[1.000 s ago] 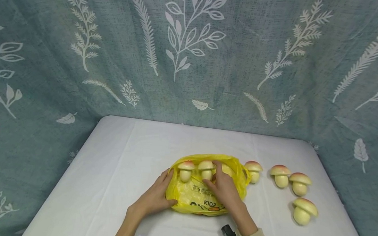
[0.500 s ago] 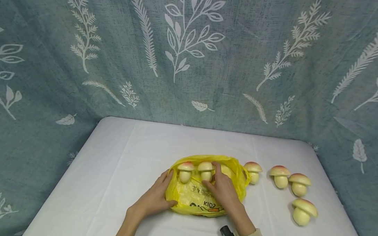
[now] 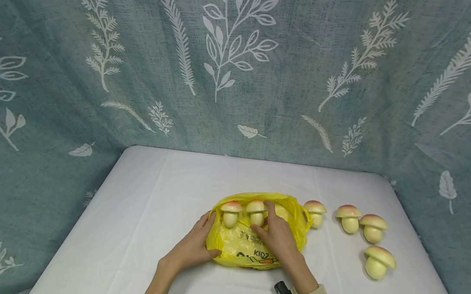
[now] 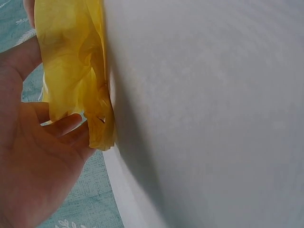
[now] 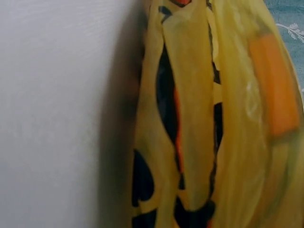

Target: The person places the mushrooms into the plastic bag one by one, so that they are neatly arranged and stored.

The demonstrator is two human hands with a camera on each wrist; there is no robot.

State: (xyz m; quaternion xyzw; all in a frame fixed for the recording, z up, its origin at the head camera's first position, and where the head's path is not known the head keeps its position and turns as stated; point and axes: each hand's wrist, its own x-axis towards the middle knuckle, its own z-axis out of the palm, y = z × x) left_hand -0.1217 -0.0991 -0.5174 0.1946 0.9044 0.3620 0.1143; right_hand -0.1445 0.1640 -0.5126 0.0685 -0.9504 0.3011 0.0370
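A yellow plastic bag (image 3: 243, 246) lies with its mouth open toward the head camera. My left hand (image 3: 190, 246) holds its left side, thumb at the front and fingers farther back; the left wrist view shows the fingers (image 4: 64, 125) curled at the yellow film. Inside the bag sits a toy mushroom (image 3: 230, 218) with a reddish cap. My right hand (image 3: 279, 234) reaches in and pinches a second toy mushroom (image 3: 255, 217), index finger at its cap and thumb by its stem. The right wrist view is filled by the bag's printed side (image 5: 237, 118), hand hidden.
Just right of the bag stands another mushroom (image 3: 315, 213). Farther right are three more: one mushroom (image 3: 349, 218), its close neighbour mushroom (image 3: 373, 228), and a tilted mushroom (image 3: 379, 263) nearer the front. The white table (image 3: 174, 179) ends at a patterned teal cloth (image 3: 279, 76).
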